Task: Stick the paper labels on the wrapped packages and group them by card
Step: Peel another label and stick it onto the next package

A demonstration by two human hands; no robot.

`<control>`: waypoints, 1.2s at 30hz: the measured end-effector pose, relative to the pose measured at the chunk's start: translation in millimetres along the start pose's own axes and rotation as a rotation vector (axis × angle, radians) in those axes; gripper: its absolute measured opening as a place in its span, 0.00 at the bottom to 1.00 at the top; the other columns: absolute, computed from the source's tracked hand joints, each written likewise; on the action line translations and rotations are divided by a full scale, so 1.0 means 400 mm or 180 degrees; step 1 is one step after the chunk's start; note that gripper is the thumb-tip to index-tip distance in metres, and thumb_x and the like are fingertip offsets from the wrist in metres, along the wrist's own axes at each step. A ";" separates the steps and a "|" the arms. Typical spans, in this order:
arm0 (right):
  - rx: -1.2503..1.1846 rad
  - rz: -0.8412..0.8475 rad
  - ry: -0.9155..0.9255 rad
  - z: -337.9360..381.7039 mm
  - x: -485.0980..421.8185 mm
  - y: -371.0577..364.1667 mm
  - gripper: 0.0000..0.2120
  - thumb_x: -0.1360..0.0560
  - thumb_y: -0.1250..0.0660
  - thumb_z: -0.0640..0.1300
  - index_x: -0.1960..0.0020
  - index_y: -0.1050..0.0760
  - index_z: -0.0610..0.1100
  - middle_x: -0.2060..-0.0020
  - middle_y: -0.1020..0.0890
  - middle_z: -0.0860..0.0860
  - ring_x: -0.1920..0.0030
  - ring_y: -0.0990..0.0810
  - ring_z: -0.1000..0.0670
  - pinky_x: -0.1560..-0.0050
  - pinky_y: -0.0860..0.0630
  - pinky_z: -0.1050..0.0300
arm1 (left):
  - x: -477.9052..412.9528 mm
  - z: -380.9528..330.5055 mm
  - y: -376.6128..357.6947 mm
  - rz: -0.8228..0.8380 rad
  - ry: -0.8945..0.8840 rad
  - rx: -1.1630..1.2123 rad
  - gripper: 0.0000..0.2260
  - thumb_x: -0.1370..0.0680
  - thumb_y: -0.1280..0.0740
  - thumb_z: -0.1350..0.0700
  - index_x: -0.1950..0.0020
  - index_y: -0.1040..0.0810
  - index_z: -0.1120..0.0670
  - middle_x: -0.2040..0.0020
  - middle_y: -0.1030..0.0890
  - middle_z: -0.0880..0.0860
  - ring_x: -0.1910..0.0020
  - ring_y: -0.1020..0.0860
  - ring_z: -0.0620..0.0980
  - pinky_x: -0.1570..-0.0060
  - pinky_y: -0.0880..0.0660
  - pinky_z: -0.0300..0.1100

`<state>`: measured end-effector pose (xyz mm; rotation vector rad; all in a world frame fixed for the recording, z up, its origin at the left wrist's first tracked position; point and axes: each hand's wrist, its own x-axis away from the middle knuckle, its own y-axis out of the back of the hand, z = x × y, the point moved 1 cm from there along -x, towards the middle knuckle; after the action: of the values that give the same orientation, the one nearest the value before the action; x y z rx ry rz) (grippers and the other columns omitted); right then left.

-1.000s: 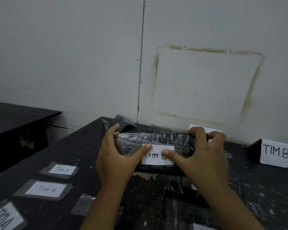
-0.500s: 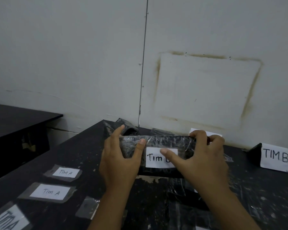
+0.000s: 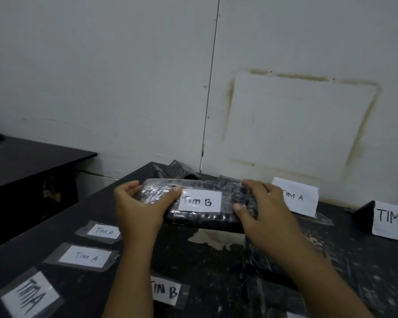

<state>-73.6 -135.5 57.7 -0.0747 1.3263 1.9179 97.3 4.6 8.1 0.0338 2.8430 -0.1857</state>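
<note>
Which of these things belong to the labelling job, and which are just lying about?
For the job: wrapped package in left hand and right hand; its Tim B label; loose Tim A labels; loose TIM B label; TIM A card; TIM B card; rear wrapped package.
Just about: side table; stained wall.

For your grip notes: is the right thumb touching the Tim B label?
Apart. The head view shows dark wrapped package between the right thumb and the Tim B label.
</note>
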 end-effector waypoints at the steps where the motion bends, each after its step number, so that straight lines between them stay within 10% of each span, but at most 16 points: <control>1: -0.0093 0.0207 -0.0017 0.002 0.003 -0.010 0.27 0.26 0.36 0.57 0.30 0.40 0.57 0.30 0.40 0.48 0.32 0.35 0.45 0.36 0.33 0.52 | -0.010 0.008 0.010 -0.0141 0.0042 0.0018 0.39 0.50 0.21 0.37 0.45 0.34 0.43 0.52 0.27 0.39 0.52 0.25 0.43 0.60 0.27 0.38; 15: 0.0463 0.1456 -0.0023 -0.021 -0.037 -0.118 0.37 0.27 0.34 0.58 0.26 0.52 0.59 0.24 0.54 0.43 0.27 0.43 0.39 0.31 0.38 0.45 | -0.083 0.120 0.025 -0.0212 0.0599 -0.0167 0.13 0.27 0.30 0.49 0.44 0.25 0.46 0.38 0.25 0.54 0.46 0.24 0.52 0.50 0.26 0.46; 22: 0.0297 0.1572 -0.0247 -0.049 -0.090 -0.101 0.32 0.29 0.28 0.50 0.30 0.39 0.52 0.33 0.34 0.45 0.38 0.30 0.44 0.44 0.31 0.56 | -0.081 0.126 -0.003 0.0379 0.0673 -0.0119 0.19 0.26 0.30 0.53 0.36 0.25 0.50 0.38 0.24 0.53 0.45 0.24 0.51 0.51 0.26 0.44; 31: 0.0410 0.1480 -0.0349 -0.070 -0.108 -0.092 0.32 0.33 0.25 0.50 0.33 0.36 0.55 0.34 0.36 0.44 0.39 0.30 0.41 0.42 0.29 0.52 | -0.085 0.131 -0.010 0.0704 0.0686 -0.0153 0.23 0.28 0.30 0.59 0.34 0.25 0.49 0.40 0.23 0.51 0.50 0.24 0.47 0.55 0.26 0.39; 36: 0.0626 0.1412 -0.0324 -0.073 -0.100 -0.098 0.31 0.33 0.26 0.52 0.34 0.35 0.56 0.36 0.35 0.45 0.39 0.30 0.42 0.39 0.29 0.51 | -0.078 0.133 -0.016 0.0927 0.0695 -0.0462 0.28 0.29 0.31 0.61 0.30 0.30 0.51 0.36 0.23 0.52 0.42 0.24 0.51 0.40 0.27 0.50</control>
<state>-32.2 -176.0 32.7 0.4437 1.5478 2.1016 142.2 -8.8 -32.5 0.4602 3.0132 0.0923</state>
